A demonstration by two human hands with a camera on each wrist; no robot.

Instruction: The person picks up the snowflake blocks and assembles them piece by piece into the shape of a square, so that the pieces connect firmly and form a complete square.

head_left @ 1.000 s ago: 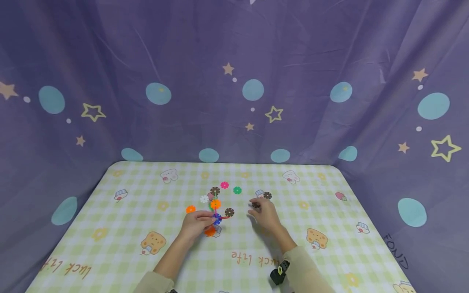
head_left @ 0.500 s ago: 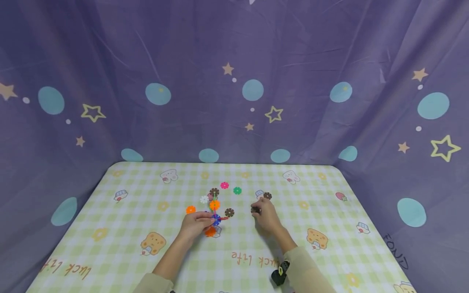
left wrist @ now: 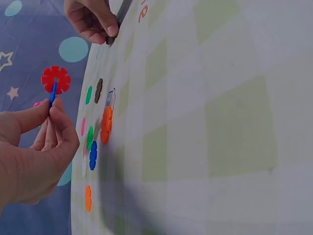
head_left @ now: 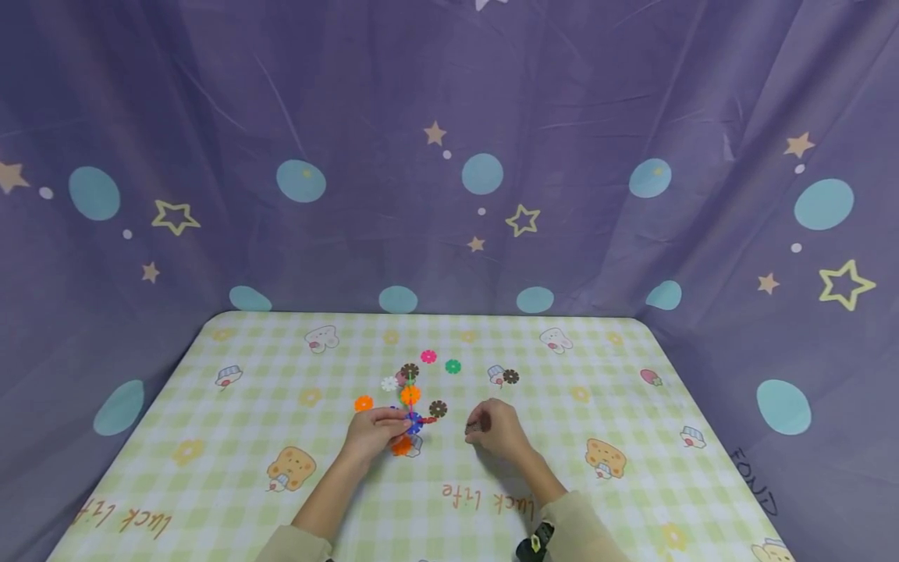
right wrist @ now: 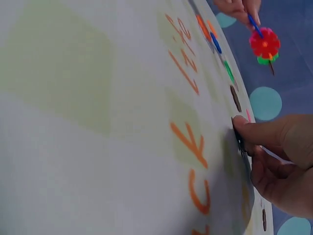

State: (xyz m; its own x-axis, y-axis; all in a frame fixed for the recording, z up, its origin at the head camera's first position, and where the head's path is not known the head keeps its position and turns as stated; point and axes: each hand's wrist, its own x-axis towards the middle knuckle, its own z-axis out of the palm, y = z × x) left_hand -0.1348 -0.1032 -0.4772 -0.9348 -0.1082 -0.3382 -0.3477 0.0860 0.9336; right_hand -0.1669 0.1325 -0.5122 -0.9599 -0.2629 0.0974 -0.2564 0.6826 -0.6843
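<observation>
My left hand (head_left: 375,434) pinches a blue notched disc (left wrist: 53,94) between thumb and index finger, raised off the tabletop. Slotted onto it are a red disc (left wrist: 56,80) and a chain with an orange disc (head_left: 410,395), a green disc (right wrist: 268,60) and a brown disc (head_left: 410,371) at the far end. To the right, my right hand (head_left: 500,429) holds dark brown notched discs (head_left: 477,426) in its fingertips, close over the table. Two seem joined there, partly hidden by the fingers. A loose brown disc (head_left: 438,408) lies between the hands.
Loose discs lie around the chain: orange-red (head_left: 402,446), orange (head_left: 363,403), white (head_left: 389,383), pink (head_left: 428,356), green (head_left: 453,366) and blue (left wrist: 93,155). Another brown disc (head_left: 510,376) sits farther right. A checked cloth (head_left: 337,499) covers the table, with a purple curtain (head_left: 393,234) behind.
The right hand has gripped the brown discs more closely and drawn them nearer the front of the table and slightly left. My left hand and its disc chain have hardly moved.
</observation>
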